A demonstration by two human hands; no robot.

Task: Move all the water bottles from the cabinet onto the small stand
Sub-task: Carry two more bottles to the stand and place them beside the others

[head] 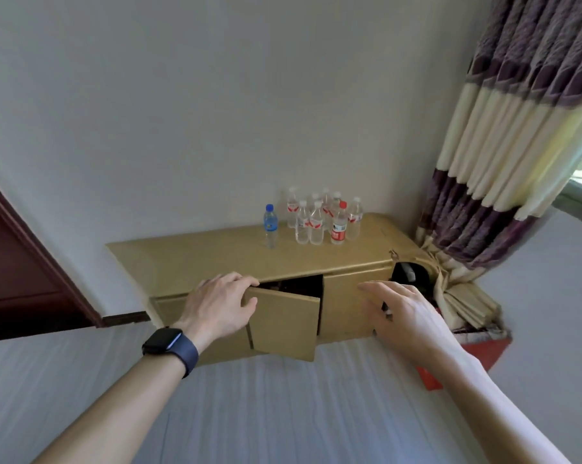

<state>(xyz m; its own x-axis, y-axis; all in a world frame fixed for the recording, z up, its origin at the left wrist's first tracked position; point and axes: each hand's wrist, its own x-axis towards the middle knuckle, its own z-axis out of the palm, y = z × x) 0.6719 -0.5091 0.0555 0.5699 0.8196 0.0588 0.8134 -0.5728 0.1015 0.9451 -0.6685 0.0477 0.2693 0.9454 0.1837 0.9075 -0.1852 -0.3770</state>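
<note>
1. A low tan cabinet (189, 259) is standing against a white wall (216, 112), on a pale floor (283, 413).
2. Water bottles are standing upright on the cabinet top, toward its right rear. A blue-capped bottle (270, 226) is standing a little apart on the left. Just to its right, a cluster of white-capped bottles (311, 222) is crowding together, with a red-capped bottle (339, 226) at its front right. The exact count is hard to tell.
3. The left grip (216, 303) is grasping the ajar door (283, 319) on the cabinet front. Its fingers are curling over the door's top edge and its thumb is lying on the front face. The door is tilting outward, and a dark gap is showing behind it.
4. The right grip (407, 313) is released, with fingers spread and fairly straight, hovering in front of the right door (346, 306). Whether it is touching the panel, I cannot tell.
5. A dark watch (169, 344) is sitting on the left wrist.
6. A striped purple and cream curtain (504, 145) is hanging at the right, its hem bunching over a red box (477, 349) beside the cabinet.
7. A dark wooden door (21, 272) is showing at the left edge.
</note>
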